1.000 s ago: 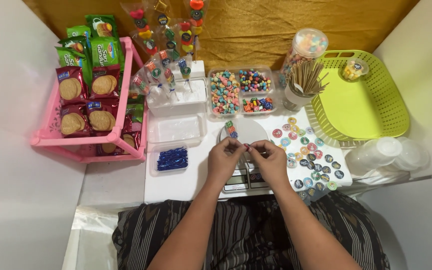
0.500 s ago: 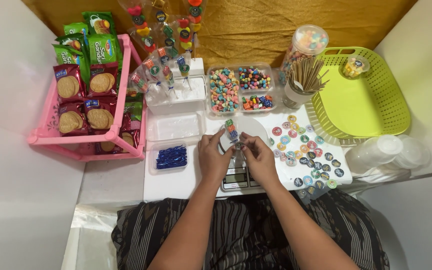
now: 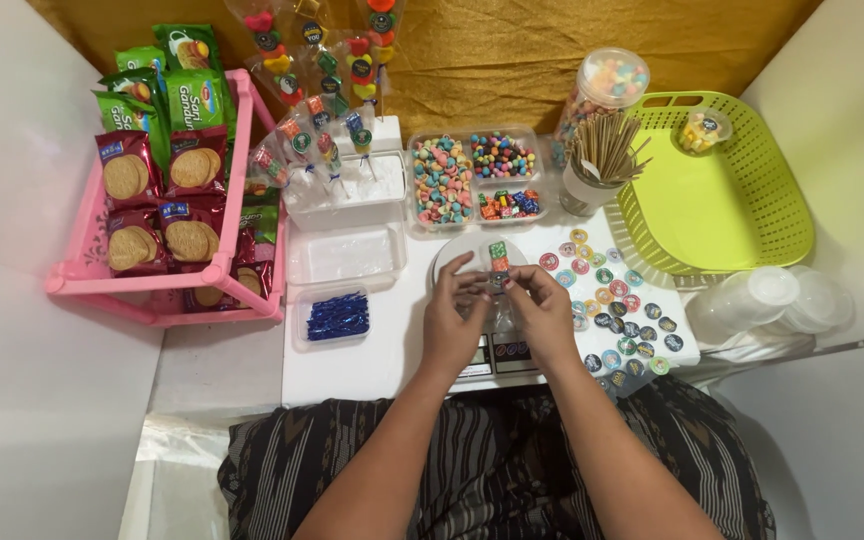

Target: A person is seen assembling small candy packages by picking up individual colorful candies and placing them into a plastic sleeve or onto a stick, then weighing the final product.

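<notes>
My left hand (image 3: 455, 318) and my right hand (image 3: 542, 310) meet over a small white kitchen scale (image 3: 452, 262) at the table's middle. Between their fingertips they pinch a short skewer of coloured candy pieces (image 3: 497, 260), green and red at its top, which stands nearly upright above the scale's round plate. Both hands have fingers closed on its lower end, which is hidden.
Round colourful stickers (image 3: 617, 305) lie right of the scale. Behind are clear tubs of candies (image 3: 444, 180), a cup of wooden sticks (image 3: 602, 160), a candy jar (image 3: 607, 85), wrapped candy skewers in a white block (image 3: 337, 190), a tub of blue twist ties (image 3: 337, 317), a pink biscuit rack (image 3: 162, 200), a green basket (image 3: 722, 190), clear lids (image 3: 772, 295).
The hands moved forward from the scale's display up over its plate. The candy skewer, lying on the plate before, is now lifted upright between the fingertips.
</notes>
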